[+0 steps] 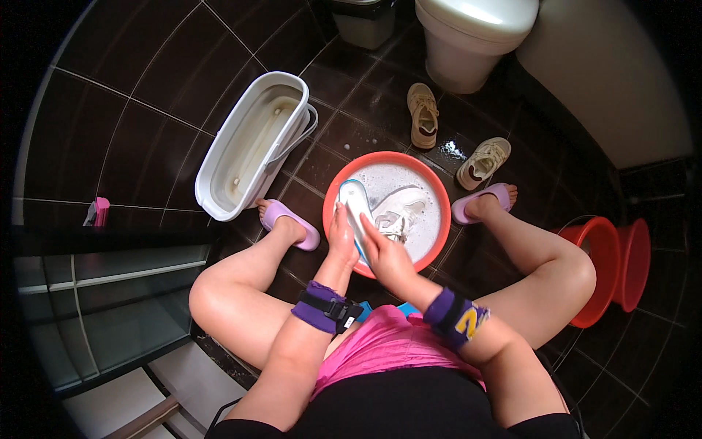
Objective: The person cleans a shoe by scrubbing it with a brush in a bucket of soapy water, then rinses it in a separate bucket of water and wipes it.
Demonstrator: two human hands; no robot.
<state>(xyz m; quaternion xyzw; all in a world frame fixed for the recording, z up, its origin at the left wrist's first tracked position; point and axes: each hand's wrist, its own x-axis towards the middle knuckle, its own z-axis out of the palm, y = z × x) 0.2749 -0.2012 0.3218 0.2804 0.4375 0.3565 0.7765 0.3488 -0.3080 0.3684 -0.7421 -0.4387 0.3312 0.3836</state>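
Both my hands are over a red basin (445, 196) of foamy water between my feet. They hold a long, flat white piece with a rounded end and a blue edge (354, 196); it could be an insole or a brush, I cannot tell. My left hand (341, 235) grips its left side with fingers pointing away from me. From the right, my right hand (387, 257) presses against it; some fingertips are hidden. A white lace-up shoe (401, 212) lies in the suds, just right of the piece.
A grey-white bucket (212, 175) with shallow cloudy water stands left. Two beige shoes (423, 117) (482, 162) rest on wet dark tiles ahead, near a toilet (468, 44). Red buckets (594, 271) (635, 265) are at right. A bin (364, 28) stands at the back.
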